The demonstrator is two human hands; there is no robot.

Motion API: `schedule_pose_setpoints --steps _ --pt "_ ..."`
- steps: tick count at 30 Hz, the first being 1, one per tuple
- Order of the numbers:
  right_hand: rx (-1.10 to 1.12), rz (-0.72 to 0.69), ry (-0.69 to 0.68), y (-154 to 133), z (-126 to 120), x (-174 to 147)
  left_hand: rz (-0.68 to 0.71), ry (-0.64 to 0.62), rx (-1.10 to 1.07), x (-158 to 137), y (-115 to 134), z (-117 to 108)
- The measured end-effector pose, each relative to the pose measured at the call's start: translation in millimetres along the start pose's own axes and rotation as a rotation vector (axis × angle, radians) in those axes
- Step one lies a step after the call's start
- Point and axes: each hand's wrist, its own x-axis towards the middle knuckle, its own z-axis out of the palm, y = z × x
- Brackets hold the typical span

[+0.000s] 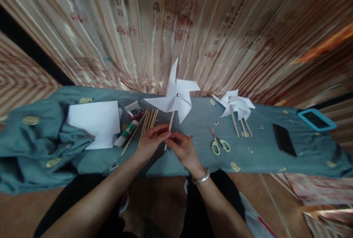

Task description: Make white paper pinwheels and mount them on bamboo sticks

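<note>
A white paper pinwheel (180, 102) with a shiny pin at its centre stands upright over the cloth, mounted on a thin wooden stick (171, 120). My left hand (151, 139) pinches this stick from the left, below the paper blades. Closed fingers of my right hand (183, 148) meet it from the right, slightly lower, near my left thumb. The stick's lower end pokes out beneath the hands. Left of my left hand lie several loose wooden sticks (150, 118), beside a green-and-white glue tube (127, 133) and a small open box (134, 110) of dark metal pins.
A stack of white paper (93, 120) lies at the left, partly under bunched cloth (35, 146). To the right are green-handled scissors (216, 144), several finished pinwheels (234, 105), a dark phone (284, 140) and a blue-framed tablet (317, 119). A patterned curtain (171, 28) hangs behind.
</note>
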Motion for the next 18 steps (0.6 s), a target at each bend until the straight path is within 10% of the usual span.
schedule_pose_setpoints --steps 8,14,18 --pt "-0.048 -0.016 0.003 -4 -8 1 -0.028 0.002 -0.032 3 2 -5" --pt "0.190 0.007 0.387 -3 -53 16 -0.072 -0.036 0.016 3 -4 -5" --pt "0.343 -0.027 0.407 -6 -63 21 -0.116 -0.075 0.023 4 -15 -3"
